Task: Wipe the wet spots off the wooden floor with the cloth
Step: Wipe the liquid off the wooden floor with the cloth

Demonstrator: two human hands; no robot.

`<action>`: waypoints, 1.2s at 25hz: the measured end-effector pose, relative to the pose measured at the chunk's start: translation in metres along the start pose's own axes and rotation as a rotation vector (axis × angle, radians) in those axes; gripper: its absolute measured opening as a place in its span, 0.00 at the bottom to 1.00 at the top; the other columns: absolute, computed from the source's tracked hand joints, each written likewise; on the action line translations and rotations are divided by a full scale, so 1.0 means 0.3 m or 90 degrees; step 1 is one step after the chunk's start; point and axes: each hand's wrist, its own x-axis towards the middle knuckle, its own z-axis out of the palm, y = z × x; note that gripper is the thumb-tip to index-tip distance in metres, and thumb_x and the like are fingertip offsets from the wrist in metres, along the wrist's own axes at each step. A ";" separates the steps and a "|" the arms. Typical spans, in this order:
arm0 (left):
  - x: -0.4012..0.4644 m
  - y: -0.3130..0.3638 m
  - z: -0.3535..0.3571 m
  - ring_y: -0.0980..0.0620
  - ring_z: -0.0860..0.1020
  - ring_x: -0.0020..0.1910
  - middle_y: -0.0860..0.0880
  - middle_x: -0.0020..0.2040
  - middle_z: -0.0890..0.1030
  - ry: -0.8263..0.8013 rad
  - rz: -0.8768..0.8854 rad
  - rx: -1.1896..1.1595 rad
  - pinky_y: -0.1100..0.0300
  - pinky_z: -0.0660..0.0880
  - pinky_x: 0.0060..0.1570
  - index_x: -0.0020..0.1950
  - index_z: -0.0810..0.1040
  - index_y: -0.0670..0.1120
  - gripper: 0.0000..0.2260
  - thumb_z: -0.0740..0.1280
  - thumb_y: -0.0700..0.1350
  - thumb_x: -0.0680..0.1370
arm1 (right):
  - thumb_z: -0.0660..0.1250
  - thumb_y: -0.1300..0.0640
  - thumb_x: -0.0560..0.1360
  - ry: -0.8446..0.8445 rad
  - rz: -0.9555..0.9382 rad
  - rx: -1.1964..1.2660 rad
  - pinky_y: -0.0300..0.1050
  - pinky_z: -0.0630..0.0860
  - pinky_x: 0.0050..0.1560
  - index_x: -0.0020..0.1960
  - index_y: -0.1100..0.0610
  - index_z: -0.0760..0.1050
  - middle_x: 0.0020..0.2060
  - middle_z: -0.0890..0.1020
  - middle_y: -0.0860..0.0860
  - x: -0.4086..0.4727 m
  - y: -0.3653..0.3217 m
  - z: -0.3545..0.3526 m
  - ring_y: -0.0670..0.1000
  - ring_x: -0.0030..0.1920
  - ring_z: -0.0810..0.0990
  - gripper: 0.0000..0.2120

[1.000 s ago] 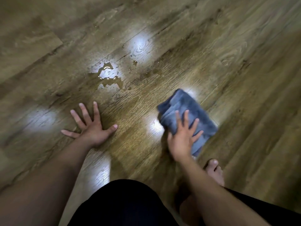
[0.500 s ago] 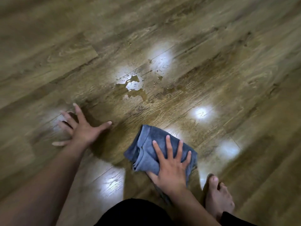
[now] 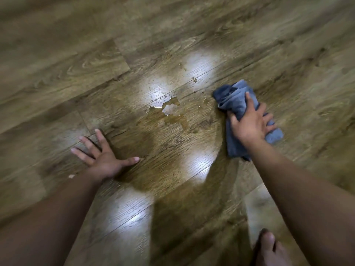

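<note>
Cloth (image 3: 235,101) position has shifted: right hand (image 3: 249,124), now gripping it bunched, sits just right of the puddle (image 3: 169,110). Left hand (image 3: 104,160) stays flat, fingers spread, on the wooden floor (image 3: 76,70); the puddle remains unwiped.

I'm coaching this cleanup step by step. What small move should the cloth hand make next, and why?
Probably slide the right hand with the cloth leftward over the puddle. The puddle lies unwiped beside the cloth, with droplets between and beyond them, while the left hand rests flat on the floor.
</note>
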 end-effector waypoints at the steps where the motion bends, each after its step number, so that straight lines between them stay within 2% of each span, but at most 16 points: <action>1: 0.000 0.001 -0.005 0.34 0.19 0.70 0.47 0.71 0.15 -0.007 -0.003 -0.005 0.27 0.33 0.71 0.71 0.19 0.62 0.70 0.71 0.75 0.51 | 0.64 0.35 0.73 0.011 -0.011 -0.014 0.76 0.51 0.69 0.78 0.38 0.52 0.70 0.63 0.58 -0.011 -0.006 0.004 0.68 0.67 0.63 0.38; 3: -0.004 0.002 -0.007 0.36 0.18 0.70 0.49 0.70 0.14 -0.019 -0.009 -0.007 0.23 0.37 0.69 0.68 0.18 0.65 0.70 0.68 0.77 0.48 | 0.66 0.37 0.73 0.033 -0.081 -0.052 0.74 0.54 0.69 0.78 0.39 0.55 0.68 0.65 0.59 -0.111 -0.009 0.022 0.67 0.65 0.65 0.37; 6: -0.002 -0.005 -0.010 0.36 0.18 0.70 0.50 0.67 0.13 -0.024 -0.014 0.003 0.21 0.38 0.68 0.67 0.17 0.66 0.70 0.67 0.79 0.45 | 0.69 0.39 0.68 0.025 -0.211 -0.059 0.72 0.56 0.69 0.77 0.40 0.59 0.66 0.69 0.57 -0.380 -0.005 0.069 0.66 0.63 0.68 0.40; 10: -0.001 -0.014 -0.012 0.39 0.16 0.66 0.54 0.55 0.09 -0.017 -0.006 -0.009 0.21 0.36 0.66 0.58 0.14 0.72 0.68 0.67 0.80 0.42 | 0.72 0.36 0.60 -0.044 -0.356 -0.097 0.74 0.54 0.69 0.77 0.40 0.61 0.69 0.69 0.55 -0.793 0.011 0.164 0.66 0.65 0.69 0.47; 12: 0.001 -0.021 -0.010 0.42 0.14 0.63 0.55 0.54 0.09 -0.013 -0.005 -0.016 0.21 0.36 0.66 0.56 0.14 0.73 0.67 0.66 0.81 0.40 | 0.73 0.35 0.60 -0.074 -0.417 -0.118 0.75 0.54 0.68 0.76 0.40 0.62 0.69 0.70 0.55 -0.862 0.029 0.178 0.67 0.65 0.70 0.47; 14: 0.003 -0.022 -0.010 0.43 0.15 0.62 0.57 0.54 0.09 -0.008 -0.009 -0.015 0.21 0.36 0.66 0.57 0.15 0.74 0.68 0.65 0.82 0.38 | 0.72 0.36 0.62 -0.057 -0.457 -0.094 0.75 0.58 0.67 0.76 0.41 0.62 0.69 0.70 0.55 -0.797 0.038 0.170 0.67 0.64 0.72 0.45; 17: 0.004 -0.019 -0.013 0.43 0.15 0.63 0.57 0.54 0.08 -0.010 -0.011 -0.018 0.21 0.36 0.66 0.57 0.15 0.73 0.68 0.64 0.83 0.37 | 0.74 0.38 0.63 -0.018 -0.429 -0.093 0.74 0.63 0.65 0.77 0.41 0.60 0.66 0.70 0.57 -0.603 0.026 0.123 0.66 0.62 0.72 0.45; 21: -0.001 -0.002 -0.013 0.43 0.13 0.60 0.59 0.51 0.07 -0.016 -0.008 -0.014 0.21 0.37 0.67 0.54 0.13 0.73 0.66 0.64 0.82 0.39 | 0.65 0.37 0.72 0.044 -0.200 -0.079 0.70 0.60 0.66 0.77 0.40 0.55 0.67 0.66 0.58 -0.198 0.002 0.047 0.66 0.62 0.67 0.37; 24: 0.006 -0.008 -0.016 0.42 0.12 0.57 0.58 0.50 0.07 -0.019 -0.010 -0.012 0.21 0.37 0.67 0.53 0.12 0.72 0.66 0.65 0.81 0.40 | 0.63 0.35 0.74 0.014 -0.024 -0.004 0.72 0.55 0.69 0.78 0.40 0.54 0.68 0.64 0.59 0.008 -0.018 0.005 0.67 0.65 0.64 0.36; 26: 0.011 -0.013 -0.015 0.43 0.11 0.54 0.58 0.50 0.07 -0.017 -0.016 -0.012 0.21 0.37 0.67 0.53 0.12 0.71 0.66 0.66 0.80 0.41 | 0.64 0.36 0.74 0.020 -0.017 -0.020 0.73 0.52 0.70 0.78 0.40 0.54 0.68 0.64 0.60 -0.010 -0.035 0.015 0.68 0.66 0.64 0.36; 30: 0.016 -0.014 -0.008 0.44 0.09 0.51 0.57 0.52 0.06 -0.017 -0.021 -0.012 0.20 0.37 0.66 0.54 0.11 0.71 0.67 0.67 0.79 0.43 | 0.67 0.38 0.72 0.023 -0.183 -0.068 0.71 0.54 0.71 0.78 0.41 0.57 0.63 0.68 0.60 -0.312 -0.065 0.046 0.67 0.63 0.67 0.38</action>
